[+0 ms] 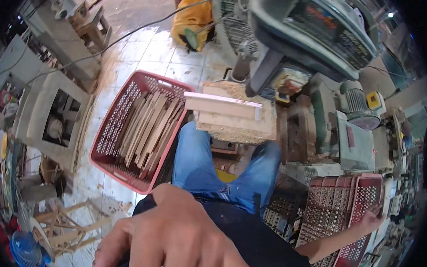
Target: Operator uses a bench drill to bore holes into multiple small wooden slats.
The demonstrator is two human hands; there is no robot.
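Observation:
My left hand (178,236) fills the lower middle of the view, very close to the camera. Its back faces me, its fingers are spread, and nothing shows in it. My right hand (372,219) reaches far out to the right and rests with its fingers apart on a red perforated crate (336,200); I see nothing held in it. I sit in blue jeans (197,162) facing a sawdust-covered wooden block (236,122), across whose top lies a pale wooden strip (222,104).
A red basket (111,127) holding several wooden slats (150,127) stands on the tiled floor to my left. A grey-green machine (317,32) rises behind the block, with a motor (357,103) to its right. Wooden frames (66,227) lie at lower left.

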